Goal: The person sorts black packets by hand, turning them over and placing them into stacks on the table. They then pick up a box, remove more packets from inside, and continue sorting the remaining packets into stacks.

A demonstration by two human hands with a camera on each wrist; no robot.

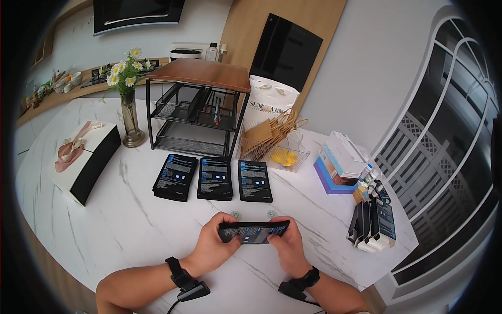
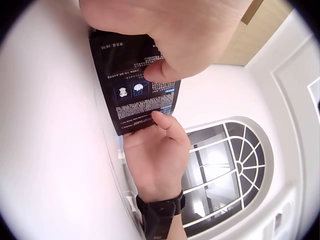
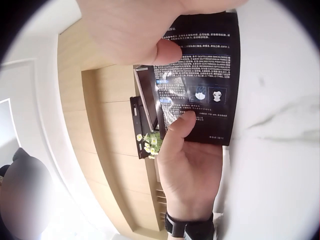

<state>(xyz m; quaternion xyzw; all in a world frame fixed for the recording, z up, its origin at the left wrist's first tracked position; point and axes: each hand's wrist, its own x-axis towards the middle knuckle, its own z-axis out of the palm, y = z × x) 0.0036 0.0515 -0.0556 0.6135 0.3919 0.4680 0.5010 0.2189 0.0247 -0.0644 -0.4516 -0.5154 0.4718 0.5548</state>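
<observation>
Both hands hold a black printed packet stack (image 1: pixel 253 233) above the table's near side. My left hand (image 1: pixel 213 245) grips its left end and my right hand (image 1: pixel 291 248) its right end, thumbs on the printed face. In the left wrist view the packet (image 2: pixel 131 95) shows small white pictures and fine text, with the right hand (image 2: pixel 157 155) at its far end. The right wrist view shows the packet (image 3: pixel 205 75) with the left hand (image 3: pixel 190 175) across from the right one. Beyond the hands lie three stacks of like packets (image 1: pixel 175 177), (image 1: pixel 215 178), (image 1: pixel 254 181) side by side.
Behind the stacks stands a wood-topped rack (image 1: pixel 201 74), with a flower vase (image 1: pixel 130 118) to its left and a wire basket (image 1: pixel 285 157) of paper bags to its right. A white box (image 1: pixel 86 157) lies at left; boxes (image 1: pixel 342 159) and black cartons (image 1: pixel 372 225) are at right.
</observation>
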